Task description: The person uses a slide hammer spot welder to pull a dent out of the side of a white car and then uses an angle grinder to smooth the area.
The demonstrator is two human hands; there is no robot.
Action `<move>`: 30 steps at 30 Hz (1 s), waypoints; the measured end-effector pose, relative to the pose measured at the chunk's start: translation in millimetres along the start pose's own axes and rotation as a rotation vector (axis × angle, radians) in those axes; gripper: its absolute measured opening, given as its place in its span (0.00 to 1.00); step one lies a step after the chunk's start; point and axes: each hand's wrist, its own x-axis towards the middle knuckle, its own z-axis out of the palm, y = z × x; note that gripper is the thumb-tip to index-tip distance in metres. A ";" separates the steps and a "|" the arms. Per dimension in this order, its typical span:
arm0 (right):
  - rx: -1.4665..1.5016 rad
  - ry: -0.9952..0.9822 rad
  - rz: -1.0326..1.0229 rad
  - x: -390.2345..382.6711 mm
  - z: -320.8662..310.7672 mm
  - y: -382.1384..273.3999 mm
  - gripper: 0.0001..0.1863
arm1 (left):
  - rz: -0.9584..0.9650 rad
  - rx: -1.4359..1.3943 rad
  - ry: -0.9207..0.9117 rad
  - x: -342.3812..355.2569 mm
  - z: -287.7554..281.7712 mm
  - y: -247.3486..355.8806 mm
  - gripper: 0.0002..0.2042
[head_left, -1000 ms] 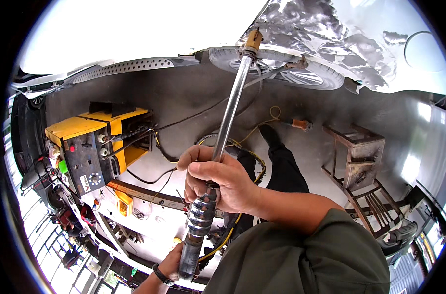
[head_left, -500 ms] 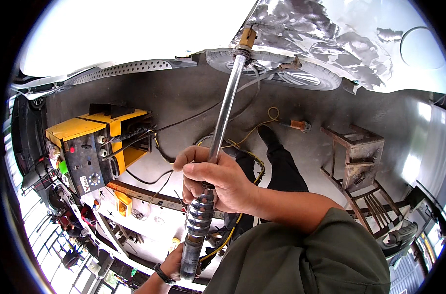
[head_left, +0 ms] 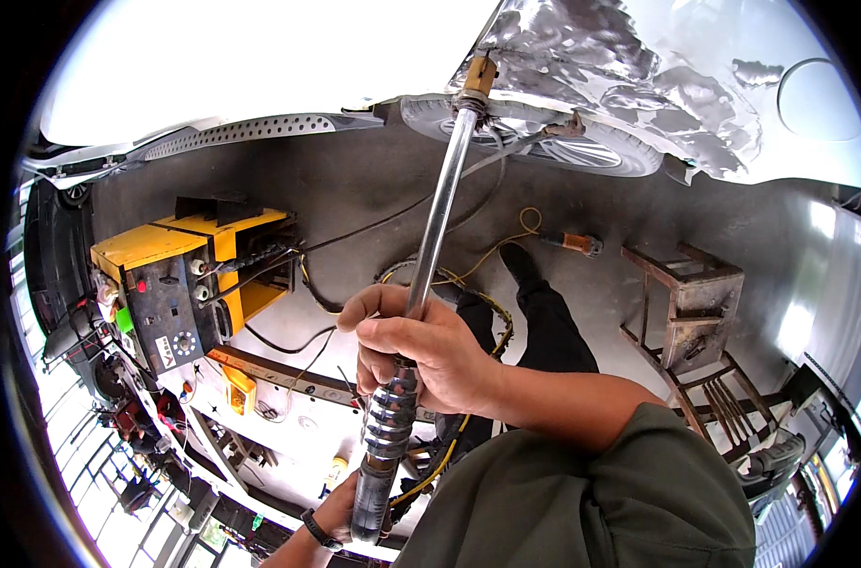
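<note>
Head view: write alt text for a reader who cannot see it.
A right hand and a left hand grip a long metal slide-hammer rod whose tip meets a dented silver car panel, above a concrete floor with a yellow machine.

You've got a shiny chrome rod (head_left: 437,222) with a brass-coloured tip, an olive-green sleeve (head_left: 582,502), a yellow-and-black machine (head_left: 189,275), crinkly silver foil (head_left: 629,66), and a rusty brown stool (head_left: 686,303).
</note>
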 end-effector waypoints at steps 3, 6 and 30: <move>0.001 0.004 0.006 -1.3 -0.1 -0.5 0.13 | -0.022 -0.059 0.046 -0.6 6.2 1.0 0.15; 0.028 -0.009 0.046 -0.8 -1.0 -3.5 0.13 | -0.027 -0.007 0.043 2.2 2.5 1.2 0.15; 0.106 -0.099 -0.432 51.0 -26.3 -49.7 0.19 | -0.071 0.008 0.073 -34.3 1.9 4.8 0.15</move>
